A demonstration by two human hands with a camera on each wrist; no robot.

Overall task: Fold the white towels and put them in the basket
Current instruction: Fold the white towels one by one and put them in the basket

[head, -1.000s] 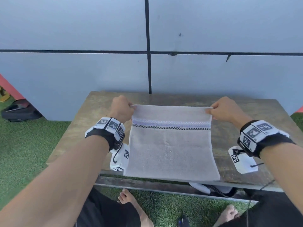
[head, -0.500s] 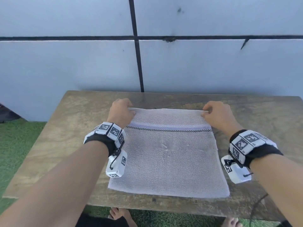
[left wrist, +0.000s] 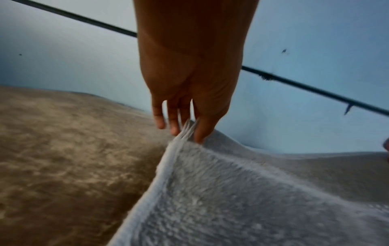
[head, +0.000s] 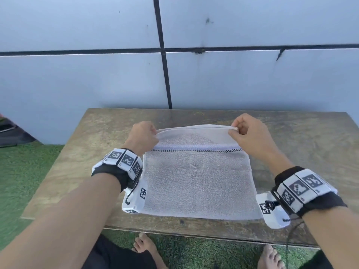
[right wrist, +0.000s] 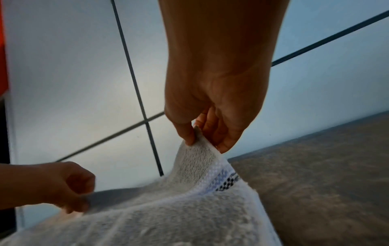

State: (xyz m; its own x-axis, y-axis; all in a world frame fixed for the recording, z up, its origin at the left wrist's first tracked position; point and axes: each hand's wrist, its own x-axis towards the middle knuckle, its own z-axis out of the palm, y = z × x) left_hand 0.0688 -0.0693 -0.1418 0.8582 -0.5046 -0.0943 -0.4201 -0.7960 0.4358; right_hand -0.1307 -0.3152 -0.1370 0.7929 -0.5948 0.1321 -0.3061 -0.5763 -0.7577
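Here one white towel (head: 196, 177) lies on one table (head: 83, 152); left hand (head: 142, 136) and right hand (head: 249, 135) each pinch a far corner.

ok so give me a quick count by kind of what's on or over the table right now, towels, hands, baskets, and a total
White towel: 1, spread on the wooden table, far corners lifted
Hands: 2, left hand and right hand, each pinching a far corner
Baskets: 0 in view
Total: 3
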